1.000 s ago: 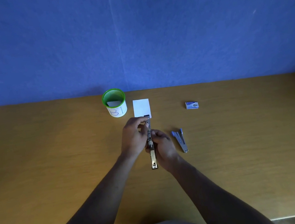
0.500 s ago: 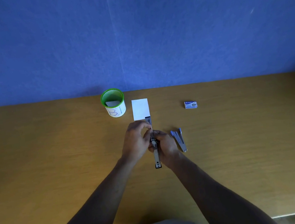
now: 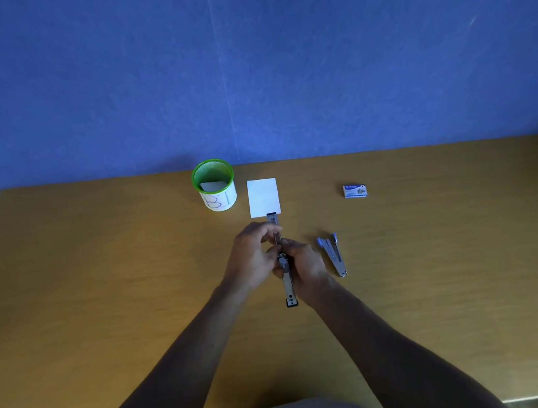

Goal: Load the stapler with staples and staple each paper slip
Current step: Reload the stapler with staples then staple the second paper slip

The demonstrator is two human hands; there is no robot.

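Stapler (image 3: 287,280) shifted right; both hands pinch it. Green cup (image 3: 213,184) holds paper.

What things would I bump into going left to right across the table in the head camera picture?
Green cup → white paper → stapler in both hands → second stapler → small staple box.

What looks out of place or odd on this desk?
Nothing is spilled or damaged. One oddity: a second stapler lies unused beside the right hand, while both hands hold the open stapler. The left hand works at its channel.
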